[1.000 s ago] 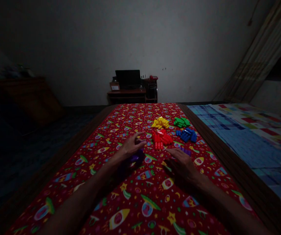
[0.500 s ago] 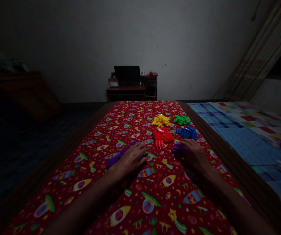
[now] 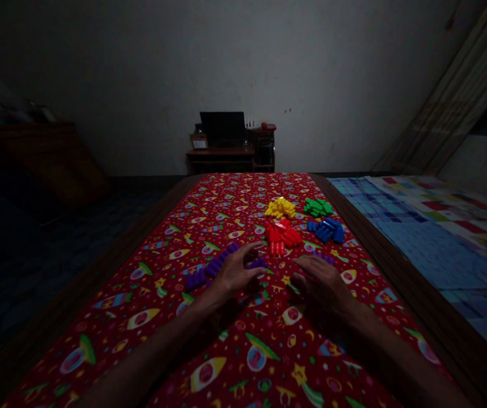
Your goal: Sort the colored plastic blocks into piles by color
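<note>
My left hand (image 3: pixel 235 273) is open over the patterned red cloth, with thumb and forefinger apart. Between them shows a small purple toy block piece (image 3: pixel 257 263); whether the hand touches it is unclear. A row of purple toy blocks (image 3: pixel 216 266) lies just beyond and left of that hand, partly covered by it. On the right, my right hand (image 3: pixel 322 280) is open, its fingers bent towards the left hand. More purple blocks (image 3: pixel 324 258) lie just past its knuckles, partly hidden. Red blocks (image 3: pixel 283 233) lie in a pile ahead, between the hands.
Beyond are piles of yellow blocks (image 3: pixel 280 208), green blocks (image 3: pixel 318 207) and blue blocks (image 3: pixel 329 230). All lie on the red cloth (image 3: pixel 209 362) with rocket prints. A desk with a dark monitor (image 3: pixel 223 129) stands by the wall. Checked bedding (image 3: pixel 400 226) spreads at right.
My right hand has drawn left and nearer, off the purple blocks. My left hand has turned from lying flat to a raised, thumb-apart pose, baring more of the purple row and a purple piece.
</note>
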### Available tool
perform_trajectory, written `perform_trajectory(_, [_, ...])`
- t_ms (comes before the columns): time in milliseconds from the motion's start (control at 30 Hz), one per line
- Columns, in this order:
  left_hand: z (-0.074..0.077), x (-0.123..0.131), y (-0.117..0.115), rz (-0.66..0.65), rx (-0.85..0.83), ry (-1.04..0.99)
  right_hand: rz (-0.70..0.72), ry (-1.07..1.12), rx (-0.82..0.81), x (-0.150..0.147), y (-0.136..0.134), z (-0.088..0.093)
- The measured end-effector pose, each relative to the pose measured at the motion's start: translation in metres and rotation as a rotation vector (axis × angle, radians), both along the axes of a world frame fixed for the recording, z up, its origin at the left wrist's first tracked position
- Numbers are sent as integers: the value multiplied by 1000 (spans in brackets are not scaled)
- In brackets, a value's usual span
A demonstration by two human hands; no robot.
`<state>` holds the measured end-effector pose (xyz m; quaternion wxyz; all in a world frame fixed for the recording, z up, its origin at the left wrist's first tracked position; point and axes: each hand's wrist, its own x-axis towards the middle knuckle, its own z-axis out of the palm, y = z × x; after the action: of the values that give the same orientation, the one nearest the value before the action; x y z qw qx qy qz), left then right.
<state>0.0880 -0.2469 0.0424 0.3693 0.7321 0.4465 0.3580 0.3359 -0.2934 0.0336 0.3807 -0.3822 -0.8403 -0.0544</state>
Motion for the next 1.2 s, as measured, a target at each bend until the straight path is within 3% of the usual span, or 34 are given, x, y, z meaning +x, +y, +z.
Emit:
perform_trajectory(133, [-22,31,-22,-157,-358,-262,195,-102,18,-26,-12,-4])
perform_trajectory(200, [-26,37,-30,-208,-411,-280,238,-152,31,-30,-15,-4])
perform_trajectory(267, [-22,34,-30,-215,-311,-203,205,-170,51,-26,-13,-2])
perform_trajectory(433, [5,-5,-5,-175,341,259,-121,-40,-3,8,8,-1])
perform_trajectory(533, [3,-31,16,-58,505,459,-244,10,-61,28,21,-8])
perform_trajectory(700, [-10,-47,30,-69,453,572,-249,-5,-126,37,29,-20])
perform_trajectory(867, [-3,-42,23,-81,419,585,-228,39,-55,30,24,-11])
perform_trajectory(1100, [5,-34,15,-93,335,370,-74,-10,13,2,9,-6])
perform_trajectory(1200, [4,-21,9,-36,238,214,9,-58,-11,-14,2,-9])
